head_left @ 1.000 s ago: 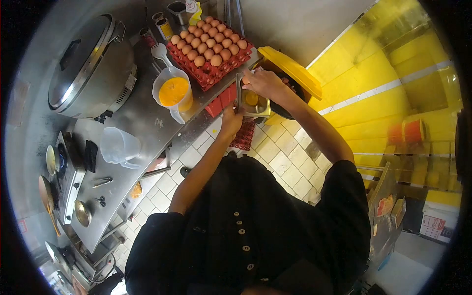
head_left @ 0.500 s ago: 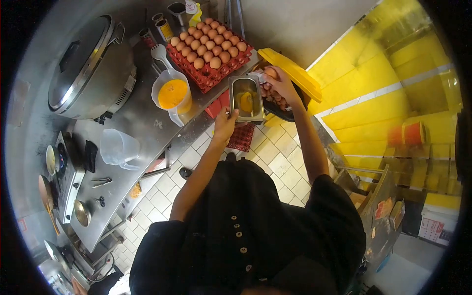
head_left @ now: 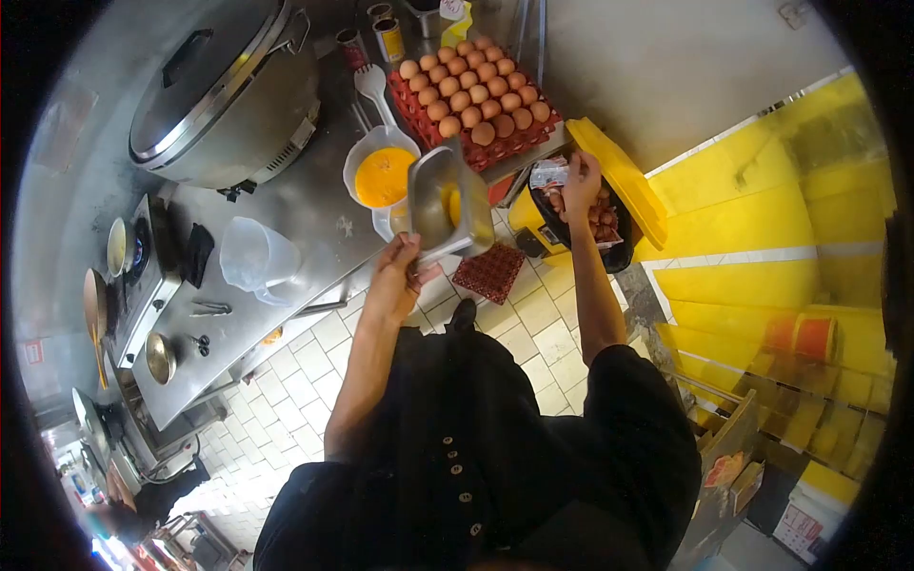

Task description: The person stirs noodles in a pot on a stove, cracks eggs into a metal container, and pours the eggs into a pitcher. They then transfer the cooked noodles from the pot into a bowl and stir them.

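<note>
My left hand [head_left: 393, 276] grips the rim of a steel food pan [head_left: 473, 224], tilted toward the pitcher. A raw egg with its yolk [head_left: 454, 204] lies inside the pan. Just behind the pan's left edge stands a plastic pitcher [head_left: 359, 167] holding orange-yellow beaten egg [head_left: 385, 177]. Over a black-lined bin [head_left: 624, 255] with a yellow lid [head_left: 621, 181], my right hand [head_left: 582, 186] has its fingers curled; whether anything is in them is hidden. Brown eggshells [head_left: 604, 217] fill the bin beneath it. Whole eggs [head_left: 471, 81] sit on stacked red trays [head_left: 528, 144] beyond the pan.
On the steel counter [head_left: 319, 224] are a large lidded cooker [head_left: 238, 114], a second clear pitcher [head_left: 255, 257], a white spatula [head_left: 373, 88] and tongs [head_left: 211, 308]. A gas burner [head_left: 152, 281] is at left. A red egg tray [head_left: 489, 273] is on the tiled floor.
My left hand has moved the pan left toward the pitcher and tipped it. My right hand has moved from beside the pan, where it held a brown egg or shell, to over the bin.
</note>
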Demonstrator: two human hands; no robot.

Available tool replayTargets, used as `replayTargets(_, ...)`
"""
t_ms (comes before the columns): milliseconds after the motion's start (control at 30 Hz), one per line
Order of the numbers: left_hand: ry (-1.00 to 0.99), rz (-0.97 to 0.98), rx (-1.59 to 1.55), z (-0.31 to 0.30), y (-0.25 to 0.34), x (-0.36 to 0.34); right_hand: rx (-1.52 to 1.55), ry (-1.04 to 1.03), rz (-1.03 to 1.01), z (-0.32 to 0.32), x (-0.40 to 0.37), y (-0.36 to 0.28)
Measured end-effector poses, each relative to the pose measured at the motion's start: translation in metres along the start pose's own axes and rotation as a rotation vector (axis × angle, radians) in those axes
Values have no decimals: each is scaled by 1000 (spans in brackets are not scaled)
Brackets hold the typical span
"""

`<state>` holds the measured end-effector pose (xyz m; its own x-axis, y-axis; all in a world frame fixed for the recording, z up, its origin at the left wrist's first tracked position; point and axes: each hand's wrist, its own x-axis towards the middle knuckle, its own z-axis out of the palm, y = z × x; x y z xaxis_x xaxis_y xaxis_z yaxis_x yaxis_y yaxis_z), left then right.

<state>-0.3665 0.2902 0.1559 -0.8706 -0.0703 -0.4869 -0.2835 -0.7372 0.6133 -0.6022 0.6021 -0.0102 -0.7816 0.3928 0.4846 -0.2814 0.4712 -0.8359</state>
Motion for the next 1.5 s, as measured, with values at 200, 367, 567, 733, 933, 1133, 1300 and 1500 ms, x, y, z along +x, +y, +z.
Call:
replayTargets(200, -45, -239, -745, -54, 34, 24, -277, -545, -375, 66, 18, -135)
replayTargets(367, -202, -438, -1160, -75, 26, 52, -703, -747, -431, 99, 12, -167)
replayTargets(567, -268, -484, -1137, -56, 29, 48, -569, -730, -398, 106, 8, -165)
replayTargets(733, -143, -200, -590, -41, 25, 39, -291, -526, -341, 100, 3, -147)
replayTargets(933, -118, 73, 93, -4, 13, 16, 1158, -375, 860, 32, -11, -188)
replayTargets(1133, -146, 264, 344, 17, -51, 33, 747, -364, 575, -26, -56, -182)
replayTargets(1300, -190, 169, 387, 25, -79, 48, 593, -117, 659, -40, -73, -184)
replayTargets(1500, -224, 162, 328, 40, -92, 50, 501, -161, 438, -46, -70, -158)
